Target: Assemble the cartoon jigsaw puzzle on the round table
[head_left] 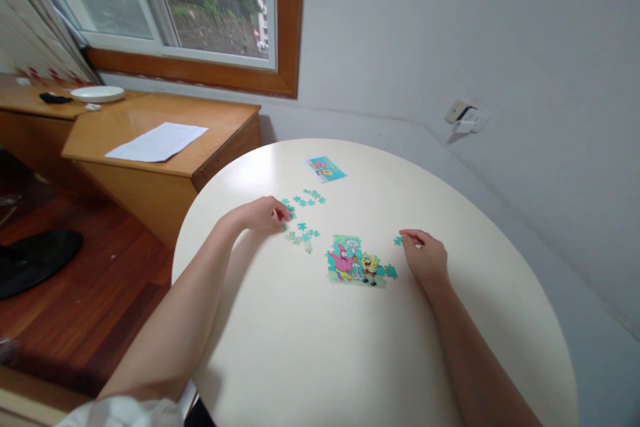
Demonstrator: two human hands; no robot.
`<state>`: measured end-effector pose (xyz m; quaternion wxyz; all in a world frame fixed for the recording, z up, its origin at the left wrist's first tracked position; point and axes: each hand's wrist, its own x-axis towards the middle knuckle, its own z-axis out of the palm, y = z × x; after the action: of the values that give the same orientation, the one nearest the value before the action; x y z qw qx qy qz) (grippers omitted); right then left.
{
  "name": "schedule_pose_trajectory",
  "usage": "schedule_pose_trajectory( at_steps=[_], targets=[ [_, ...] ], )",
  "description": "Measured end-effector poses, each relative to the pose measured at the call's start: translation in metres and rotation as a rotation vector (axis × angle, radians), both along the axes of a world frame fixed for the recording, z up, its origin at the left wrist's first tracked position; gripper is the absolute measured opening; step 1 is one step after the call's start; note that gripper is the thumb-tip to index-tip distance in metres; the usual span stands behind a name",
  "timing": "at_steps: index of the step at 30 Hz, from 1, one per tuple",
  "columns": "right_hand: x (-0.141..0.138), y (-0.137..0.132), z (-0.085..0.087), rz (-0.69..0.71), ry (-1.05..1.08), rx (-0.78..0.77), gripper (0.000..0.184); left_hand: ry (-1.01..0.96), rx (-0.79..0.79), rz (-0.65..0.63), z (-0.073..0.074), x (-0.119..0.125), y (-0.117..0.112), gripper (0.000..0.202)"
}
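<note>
A partly joined jigsaw puzzle (345, 260) with pink, grey and yellow cartoon figures lies on the round white table (310, 360). To its right, my right hand (425, 257) pinches a small teal puzzle piece (398, 240) between thumb and fingertips. My left hand (267, 213) rests at the left edge of the loose puzzle pieces (303, 227), its fingers curled together. Whether a piece sits in those fingers is hidden. Several green and teal pieces lie scattered just right of that hand.
A small picture card (326, 169) showing the same figures lies at the table's far side. Left of the table stands a wooden desk (225, 130) with a white paper (157, 142) and a white plate (97, 93). A wall socket with a plug (467, 117) is at the right.
</note>
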<state>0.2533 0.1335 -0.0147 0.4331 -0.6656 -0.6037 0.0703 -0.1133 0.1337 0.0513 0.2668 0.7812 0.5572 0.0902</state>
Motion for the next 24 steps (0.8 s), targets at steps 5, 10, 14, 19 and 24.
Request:
schedule_pose_trajectory(
  at_steps=[5, 10, 14, 19, 24],
  targets=[
    [-0.003, -0.002, 0.004, -0.009, 0.015, -0.019, 0.032, 0.086, -0.034, 0.003, 0.007, 0.007, -0.004, 0.029],
    [-0.004, -0.003, 0.007, -0.019, 0.019, -0.035, 0.032, 0.102, -0.038, -0.018, 0.008, 0.009, -0.005, 0.027],
    [-0.003, -0.002, 0.005, -0.006, 0.014, -0.022, 0.032, 0.082, -0.029, -0.030, 0.004, 0.008, -0.004, 0.023],
    [-0.001, -0.001, 0.002, 0.013, -0.003, 0.001, 0.031, 0.022, 0.012, -0.059, 0.003, 0.010, -0.005, 0.013],
    [0.000, -0.001, 0.001, 0.013, 0.002, 0.004, 0.030, -0.175, 0.068, -0.052, 0.001, 0.018, -0.004, 0.013]
  ],
)
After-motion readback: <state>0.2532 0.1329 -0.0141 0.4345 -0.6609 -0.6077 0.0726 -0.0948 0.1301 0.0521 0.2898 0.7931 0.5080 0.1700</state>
